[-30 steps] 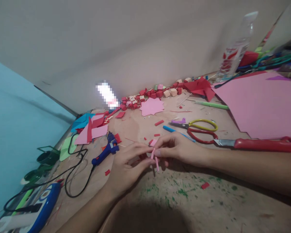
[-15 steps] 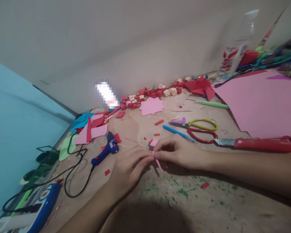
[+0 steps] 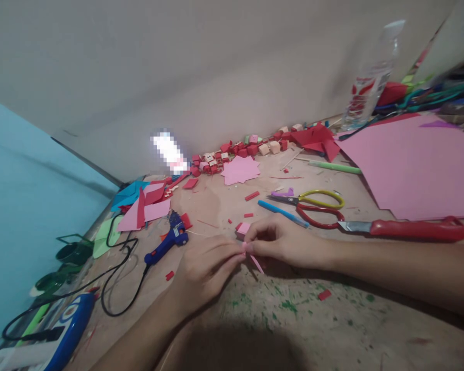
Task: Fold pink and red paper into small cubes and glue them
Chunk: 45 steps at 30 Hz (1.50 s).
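Note:
My left hand [image 3: 203, 268] and my right hand [image 3: 284, 241] meet at the middle of the table [image 3: 332, 330], fingertips pinched together on a thin pink foam strip [image 3: 257, 264]. The strip sticks out downward and to the right from between the fingers. A small pink foam piece [image 3: 243, 228] lies just behind my fingertips. Both forearms rest low over the table.
A blue glue gun [image 3: 166, 242] with a black cord [image 3: 116, 288] lies to the left. Yellow-handled scissors [image 3: 313, 198], red-handled scissors [image 3: 382, 226] and a blue pen [image 3: 282, 213] lie right of my hands. A large pink sheet [image 3: 417, 165], a plastic bottle [image 3: 367, 77], foam cubes [image 3: 251, 147] and scraps sit behind.
My fingertips have closed tighter together on the strip. One second ago two strip parts showed; now only one end sticks out, tilted more to the right.

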Tool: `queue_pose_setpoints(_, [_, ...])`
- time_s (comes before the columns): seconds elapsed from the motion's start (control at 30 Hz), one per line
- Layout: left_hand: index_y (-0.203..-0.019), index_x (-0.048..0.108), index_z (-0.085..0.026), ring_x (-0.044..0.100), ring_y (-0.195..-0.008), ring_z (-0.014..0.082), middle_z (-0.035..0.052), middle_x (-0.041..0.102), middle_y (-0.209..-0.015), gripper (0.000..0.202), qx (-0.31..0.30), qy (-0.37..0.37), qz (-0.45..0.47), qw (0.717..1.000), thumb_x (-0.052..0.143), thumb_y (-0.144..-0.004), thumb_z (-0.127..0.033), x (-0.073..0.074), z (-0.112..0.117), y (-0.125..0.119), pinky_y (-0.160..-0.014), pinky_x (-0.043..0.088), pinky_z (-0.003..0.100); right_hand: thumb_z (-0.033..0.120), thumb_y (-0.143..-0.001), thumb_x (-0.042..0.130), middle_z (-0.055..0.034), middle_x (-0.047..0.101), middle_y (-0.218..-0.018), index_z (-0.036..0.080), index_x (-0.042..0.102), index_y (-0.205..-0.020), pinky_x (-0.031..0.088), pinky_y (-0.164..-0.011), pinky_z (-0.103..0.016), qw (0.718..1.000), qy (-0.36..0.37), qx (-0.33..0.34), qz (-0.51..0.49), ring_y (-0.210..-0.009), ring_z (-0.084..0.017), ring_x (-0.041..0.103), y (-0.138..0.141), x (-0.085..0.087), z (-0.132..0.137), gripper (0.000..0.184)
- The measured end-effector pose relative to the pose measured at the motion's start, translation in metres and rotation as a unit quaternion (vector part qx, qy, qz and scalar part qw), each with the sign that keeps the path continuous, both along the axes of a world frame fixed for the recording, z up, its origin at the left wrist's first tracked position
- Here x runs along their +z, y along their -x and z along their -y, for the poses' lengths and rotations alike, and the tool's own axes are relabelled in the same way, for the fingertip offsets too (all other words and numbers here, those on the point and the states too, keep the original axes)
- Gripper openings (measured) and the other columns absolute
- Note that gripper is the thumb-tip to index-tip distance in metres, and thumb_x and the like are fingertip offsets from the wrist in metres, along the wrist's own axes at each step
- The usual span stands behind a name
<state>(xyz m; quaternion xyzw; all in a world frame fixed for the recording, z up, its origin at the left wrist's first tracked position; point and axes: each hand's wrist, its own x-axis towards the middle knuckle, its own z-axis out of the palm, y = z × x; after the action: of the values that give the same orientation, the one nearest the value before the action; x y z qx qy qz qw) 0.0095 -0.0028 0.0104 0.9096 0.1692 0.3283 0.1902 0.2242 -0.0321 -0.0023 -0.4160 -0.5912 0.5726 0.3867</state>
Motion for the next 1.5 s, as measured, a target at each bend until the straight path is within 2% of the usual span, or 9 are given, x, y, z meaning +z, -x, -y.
queue_pose_setpoints(0.13, [-0.091,0.076,-0.019,0.07,-0.075,0.0113,0.0003,0.077,-0.083,0.011,0.069,0.103,0.014,0.992,0.071,-0.091,-0.009,0.0,0.005,-0.004,-0.074,0.053,0.02,0.025,-0.088,0.066,-0.0001,0.067,-0.071,0.015,0.071,-0.076,0.045,-0.063,-0.024,0.997,-0.061,-0.007,0.053,-0.067,-0.013,0.058,-0.001,-0.002,0.001,0.016])
queue_pose_setpoints(0.27, [-0.087,0.077,-0.021,0.07,-0.076,0.0119,-0.001,0.077,-0.083,0.009,0.11,0.194,0.03,0.974,0.073,-0.09,-0.014,-0.002,0.007,-0.006,-0.073,0.054,0.019,0.023,-0.091,0.063,0.0004,0.068,-0.071,0.015,0.073,-0.08,0.045,-0.06,-0.022,0.995,-0.072,-0.001,0.072,-0.065,-0.012,0.059,0.0,-0.004,0.003,0.018])
queue_pose_setpoints(0.5, [-0.091,0.078,-0.021,0.071,-0.081,0.0143,0.0012,0.078,-0.09,0.006,0.118,0.33,0.06,0.935,0.074,-0.089,-0.018,-0.007,0.004,-0.009,-0.073,0.056,0.021,0.027,-0.095,0.059,-0.0003,0.068,-0.067,0.016,0.071,-0.077,0.045,-0.054,-0.021,0.992,-0.078,0.007,0.104,-0.059,-0.011,0.06,0.002,-0.001,0.008,0.025])
queue_pose_setpoints(0.73, [-0.086,0.079,-0.021,0.069,-0.081,0.0136,0.0009,0.077,-0.087,0.005,0.108,0.36,0.074,0.924,0.076,-0.087,-0.017,-0.009,0.001,-0.007,-0.074,0.054,0.021,0.027,-0.096,0.059,0.0011,0.066,-0.061,0.016,0.07,-0.075,0.042,-0.048,-0.02,0.993,-0.064,0.015,0.102,-0.051,-0.01,0.057,0.001,0.002,0.01,0.027])
queue_pose_setpoints(0.9, [-0.087,0.078,-0.02,0.068,-0.083,0.015,0.0027,0.074,-0.091,0.004,0.099,0.421,0.089,0.897,0.077,-0.087,-0.023,-0.012,0.0,-0.007,-0.075,0.054,0.023,0.026,-0.097,0.06,0.0009,0.068,-0.066,0.016,0.072,-0.075,0.044,-0.056,-0.021,0.989,-0.105,0.004,0.108,-0.059,-0.01,0.059,0.0,0.001,0.008,0.027])
queue_pose_setpoints(1.1, [-0.085,0.069,-0.016,0.057,-0.068,0.012,0.0,0.063,-0.074,0.019,0.086,0.534,0.117,0.833,0.077,-0.087,-0.033,-0.01,0.001,-0.008,-0.064,0.046,0.022,0.028,-0.095,0.064,-0.0014,0.076,-0.083,0.017,0.077,-0.084,0.049,-0.07,-0.025,0.99,-0.113,-0.005,0.084,-0.076,-0.015,0.066,0.0,0.003,0.005,0.02])
queue_pose_setpoints(1.27, [-0.085,0.063,-0.016,0.053,-0.07,0.0108,-0.001,0.058,-0.074,0.024,0.059,0.544,0.104,0.83,0.071,-0.093,-0.038,-0.013,0.001,-0.008,-0.066,0.044,0.021,0.027,-0.094,0.065,-0.0019,0.079,-0.088,0.018,0.079,-0.089,0.05,-0.075,-0.026,0.991,-0.112,0.01,0.074,-0.081,-0.016,0.068,0.0,0.002,0.004,0.017])
queue_pose_setpoints(1.37, [-0.084,0.064,-0.016,0.053,-0.068,0.01,-0.0016,0.059,-0.071,0.024,0.065,0.554,0.115,0.822,0.071,-0.093,-0.038,-0.015,0.002,-0.009,-0.065,0.043,0.02,0.028,-0.094,0.066,-0.0021,0.079,-0.087,0.018,0.08,-0.09,0.05,-0.074,-0.026,0.99,-0.111,0.018,0.083,-0.08,-0.016,0.068,0.0,0.002,0.004,0.018])
queue_pose_setpoints(1.5, [-0.1,0.072,-0.018,0.06,-0.072,0.0116,0.0008,0.066,-0.081,0.022,0.084,0.566,0.143,0.807,0.077,-0.087,-0.035,-0.014,0.002,-0.01,-0.068,0.049,0.022,0.027,-0.094,0.064,-0.0021,0.078,-0.086,0.017,0.08,-0.09,0.049,-0.071,-0.024,0.992,-0.085,0.021,0.086,-0.078,-0.015,0.068,0.0,0.002,0.004,0.018])
